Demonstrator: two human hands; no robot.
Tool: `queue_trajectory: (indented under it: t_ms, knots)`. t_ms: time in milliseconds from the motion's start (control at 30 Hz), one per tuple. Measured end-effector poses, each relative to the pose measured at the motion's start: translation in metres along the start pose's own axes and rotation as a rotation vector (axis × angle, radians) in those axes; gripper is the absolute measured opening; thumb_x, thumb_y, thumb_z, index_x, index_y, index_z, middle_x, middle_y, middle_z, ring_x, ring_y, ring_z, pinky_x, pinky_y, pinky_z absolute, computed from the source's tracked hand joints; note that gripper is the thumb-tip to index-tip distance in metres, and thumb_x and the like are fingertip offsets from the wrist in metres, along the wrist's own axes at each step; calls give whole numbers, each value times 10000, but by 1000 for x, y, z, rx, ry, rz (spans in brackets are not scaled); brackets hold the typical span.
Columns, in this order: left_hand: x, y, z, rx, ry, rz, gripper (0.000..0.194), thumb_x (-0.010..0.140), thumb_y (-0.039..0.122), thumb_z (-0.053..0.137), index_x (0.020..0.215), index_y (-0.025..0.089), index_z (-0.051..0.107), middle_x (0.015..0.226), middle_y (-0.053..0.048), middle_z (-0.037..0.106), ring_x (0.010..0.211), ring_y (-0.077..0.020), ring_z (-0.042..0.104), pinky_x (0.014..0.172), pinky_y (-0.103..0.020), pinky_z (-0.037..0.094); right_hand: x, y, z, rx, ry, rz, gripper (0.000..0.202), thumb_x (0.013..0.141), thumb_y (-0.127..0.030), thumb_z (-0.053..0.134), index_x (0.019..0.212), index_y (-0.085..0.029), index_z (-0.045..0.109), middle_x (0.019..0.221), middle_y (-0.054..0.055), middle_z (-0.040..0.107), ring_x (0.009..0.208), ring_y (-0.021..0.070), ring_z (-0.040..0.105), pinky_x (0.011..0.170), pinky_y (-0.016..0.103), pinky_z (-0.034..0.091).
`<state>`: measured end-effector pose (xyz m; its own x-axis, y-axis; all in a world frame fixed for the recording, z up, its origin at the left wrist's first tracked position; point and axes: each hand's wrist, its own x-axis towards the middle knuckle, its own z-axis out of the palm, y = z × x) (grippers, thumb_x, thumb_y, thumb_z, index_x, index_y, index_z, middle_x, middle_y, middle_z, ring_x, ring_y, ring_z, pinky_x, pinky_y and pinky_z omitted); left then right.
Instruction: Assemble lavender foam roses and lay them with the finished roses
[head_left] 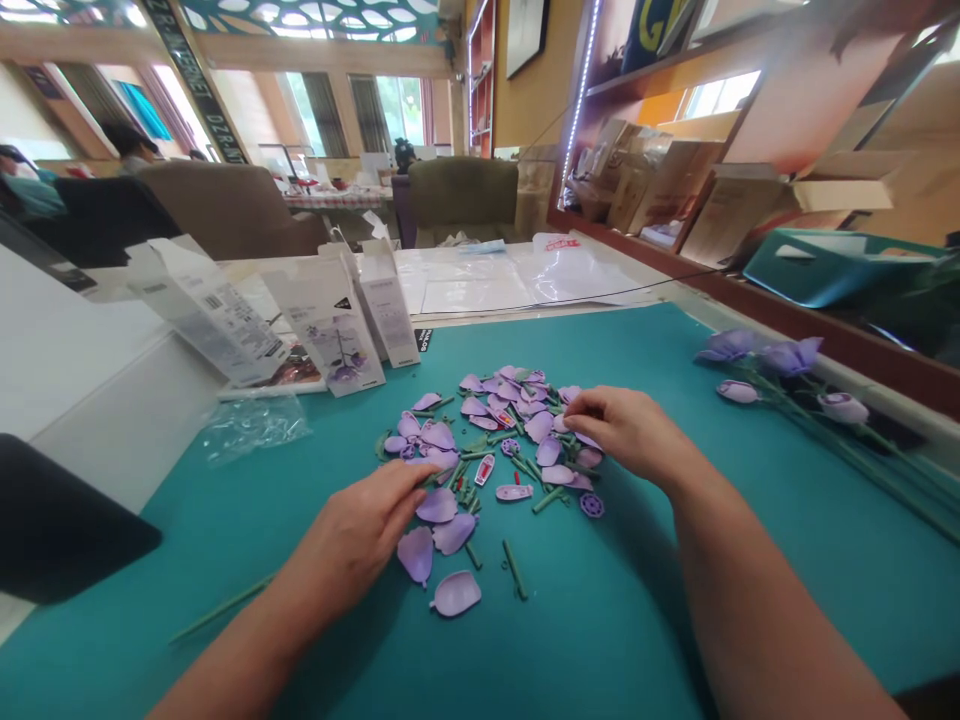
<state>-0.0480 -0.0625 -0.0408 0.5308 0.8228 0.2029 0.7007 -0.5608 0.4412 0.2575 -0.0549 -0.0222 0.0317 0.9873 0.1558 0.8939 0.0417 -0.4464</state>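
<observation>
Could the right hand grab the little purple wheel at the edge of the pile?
Probably yes. The right hand is close by, and the purple wheel sits on the green mat at the edge of the pile, with nothing seen on top.

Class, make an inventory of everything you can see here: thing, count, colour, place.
Plastic petals: many, uncountable, light purple, mat centre
Plastic stem pieces: many, green, among petals
Spoked plastic discs: at least two, purple, same heap
Long thin rod: one, green, near left forearm
Long-stemmed flowers: four heads, purple, mat's right side
Printed cardboard cartons: three, white, back left
Crumpled plastic bag: one, clear, before cartons
Smooth mat: one, teal, tabletop
Open bin: one, teal, right
Cardboard boxes: several, brown, right shelving
Armchairs: at least two, brown and olive, background
People: at least two, background left
Left hand: one, bare, heap's left
Right hand: one, bare, heap's right
</observation>
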Motion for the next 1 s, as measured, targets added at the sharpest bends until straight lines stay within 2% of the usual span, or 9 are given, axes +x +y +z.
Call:
queue_trajectory:
  t_ms: [133,333,433,633,867,1000]
  knots:
    - [1,-1,-1,-13,2,-23,377,939,362,352,1173,250,625,1056,-37,719,929,-192,679,805,-291,547,3,5,7,-102,-34,35,162,819,-264,544,780,-238,700,767,13,728,705,176,632,595,265,399]
    - [2,0,-7,-62,-11,-99,382,926,343,363,1196,234,610,1062,-40,721,859,-187,689,768,-296,548,9,6,12,-47,108,78,219,850,-256,498,892,-235,712,961,40,745,881,221,654,708,305,440]
    - [3,0,-12,-68,19,-118,380,917,318,362,1178,222,622,1020,-42,718,800,-179,678,747,-293,543,9,5,14,-17,173,93,216,831,-257,508,876,-237,718,935,39,749,869,225,660,713,313,450]
    - [1,-4,-21,-83,90,-162,393,924,330,354,1187,201,615,1037,-58,684,916,-192,641,801,-304,515,8,3,21,26,257,35,223,824,-299,507,859,-251,721,859,28,743,787,214,655,654,308,447]
    - [2,-7,-22,-92,98,-195,377,914,336,377,1165,186,615,1003,-59,676,907,-196,629,830,-324,502,4,-19,43,117,199,-152,215,850,-268,492,859,-225,702,887,48,730,807,210,652,689,310,461]
    - [3,-8,-23,-102,92,-223,362,915,360,380,1101,179,632,1039,-67,680,939,-209,628,842,-331,493,3,-32,59,113,82,-256,203,867,-218,490,851,-208,692,874,52,714,809,198,647,692,298,469]
